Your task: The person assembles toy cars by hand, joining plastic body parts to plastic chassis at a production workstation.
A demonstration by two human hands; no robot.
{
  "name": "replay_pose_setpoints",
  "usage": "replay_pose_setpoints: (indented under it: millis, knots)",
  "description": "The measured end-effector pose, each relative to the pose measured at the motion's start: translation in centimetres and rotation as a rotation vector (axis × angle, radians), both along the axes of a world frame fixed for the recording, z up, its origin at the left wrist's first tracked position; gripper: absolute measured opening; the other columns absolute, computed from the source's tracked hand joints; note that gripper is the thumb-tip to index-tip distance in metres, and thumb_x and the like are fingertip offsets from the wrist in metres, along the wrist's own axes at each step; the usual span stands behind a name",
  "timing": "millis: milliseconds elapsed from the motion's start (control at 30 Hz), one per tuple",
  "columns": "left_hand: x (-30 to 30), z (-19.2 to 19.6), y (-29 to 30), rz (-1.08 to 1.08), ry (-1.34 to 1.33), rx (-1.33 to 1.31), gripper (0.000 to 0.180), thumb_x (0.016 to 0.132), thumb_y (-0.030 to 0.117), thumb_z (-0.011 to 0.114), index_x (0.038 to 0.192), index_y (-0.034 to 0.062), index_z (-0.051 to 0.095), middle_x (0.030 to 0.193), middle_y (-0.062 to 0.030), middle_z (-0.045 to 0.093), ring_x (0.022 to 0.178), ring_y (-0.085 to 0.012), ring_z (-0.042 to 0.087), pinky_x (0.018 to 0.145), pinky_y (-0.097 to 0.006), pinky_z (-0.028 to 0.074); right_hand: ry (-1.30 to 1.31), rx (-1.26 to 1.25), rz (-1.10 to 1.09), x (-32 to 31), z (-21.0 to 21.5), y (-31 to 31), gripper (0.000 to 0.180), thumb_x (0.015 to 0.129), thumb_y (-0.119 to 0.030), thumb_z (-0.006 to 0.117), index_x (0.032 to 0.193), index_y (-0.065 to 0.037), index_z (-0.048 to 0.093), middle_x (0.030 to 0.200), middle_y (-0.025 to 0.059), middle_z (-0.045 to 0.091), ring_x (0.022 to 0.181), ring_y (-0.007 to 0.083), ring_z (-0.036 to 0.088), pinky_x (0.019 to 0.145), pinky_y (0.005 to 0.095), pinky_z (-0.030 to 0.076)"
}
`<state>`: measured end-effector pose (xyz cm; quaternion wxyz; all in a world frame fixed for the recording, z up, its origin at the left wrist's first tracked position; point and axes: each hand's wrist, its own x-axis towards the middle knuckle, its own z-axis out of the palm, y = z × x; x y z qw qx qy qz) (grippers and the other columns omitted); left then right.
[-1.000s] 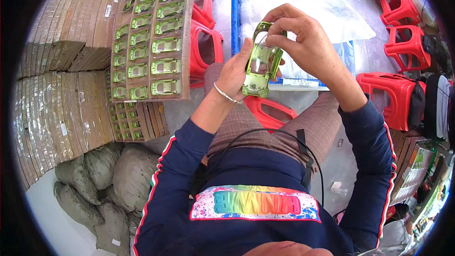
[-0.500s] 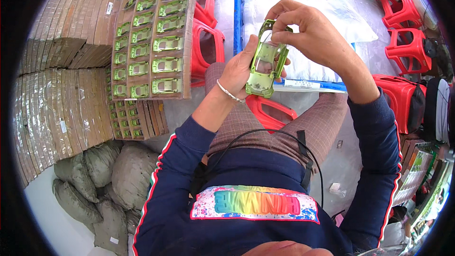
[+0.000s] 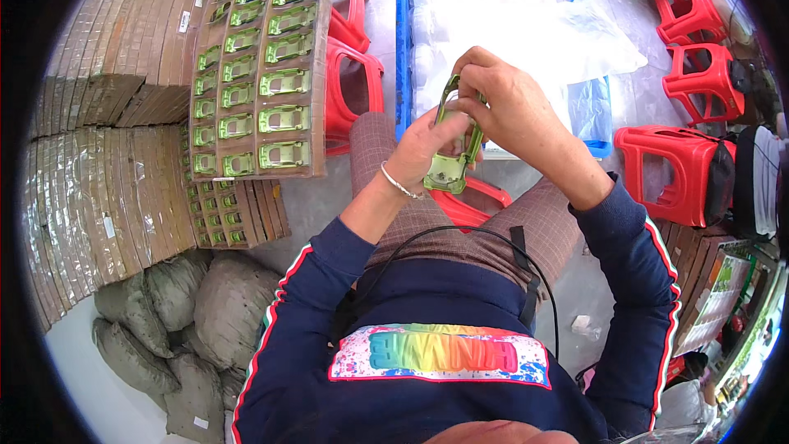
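Note:
A green toy car body shell [image 3: 448, 171], hollow with window openings, is held up over my lap. My left hand [image 3: 417, 148] grips its left side, with the thumb lying across it. At its far right edge, the fingers of my right hand [image 3: 491, 94] are pinched on the rim. Whether those fingers also hold some small part is hidden. To the left stands a brown tray [image 3: 319, 127] with rows of similar green car shells [image 3: 283, 117] in its compartments.
Tall stacks of brown trays [image 3: 107, 197] line the left side, above stuffed grey sacks [image 3: 234, 304]. Ahead is a blue-edged table [image 3: 403, 49] with white plastic bags [image 3: 588, 37]. Red stools [image 3: 355, 86] stand beside the table, and another red stool [image 3: 664, 168] is at right.
Both hands and the car shell have moved slightly nearer to me. The shell has tilted, and my left thumb now lies across it.

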<state>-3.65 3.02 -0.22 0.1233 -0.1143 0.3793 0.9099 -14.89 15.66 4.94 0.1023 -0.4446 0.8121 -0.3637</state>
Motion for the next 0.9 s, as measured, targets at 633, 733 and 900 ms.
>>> replay_pose_setpoints:
  millis: [633,733,900]
  knots:
    - [0.7,0.3,-1.2,0.013,-0.016,-0.209,0.039,0.094,0.025,0.043,0.126,0.0034,0.043,0.094,-0.0144,0.062,0.072,-0.0224,0.065,0.063,-0.034,0.055,0.207,-0.122,0.139,-1.4,1.5,0.7,0.017,0.082,-0.021,0.065,0.079,-0.005,0.065,0.098,0.0049,0.062,0.089,0.0236,0.062,0.101,0.0435,0.039]
    - [0.8,1.0,-1.1,0.009,-0.081,-0.195,0.069,0.094,0.065,0.025,0.124,0.0059,0.046,0.090,-0.0156,0.064,0.070,-0.0226,0.065,0.062,-0.032,0.054,0.269,-0.082,0.161,-1.1,2.3,0.8,0.016,0.082,-0.020,0.066,0.078,-0.005,0.066,0.098,0.0049,0.063,0.089,0.0233,0.062,0.101,0.0430,0.039]
    - [0.2,2.4,-1.0,0.049,-0.092,-0.218,0.073,0.093,0.067,0.024,0.123,0.0046,0.046,0.090,-0.0172,0.064,0.071,-0.0230,0.066,0.063,-0.033,0.055,0.305,-0.093,0.139,-1.1,2.4,0.3,0.018,0.081,-0.020,0.067,0.075,-0.004,0.067,0.100,0.0060,0.063,0.093,0.0241,0.060,0.095,0.0418,0.042]
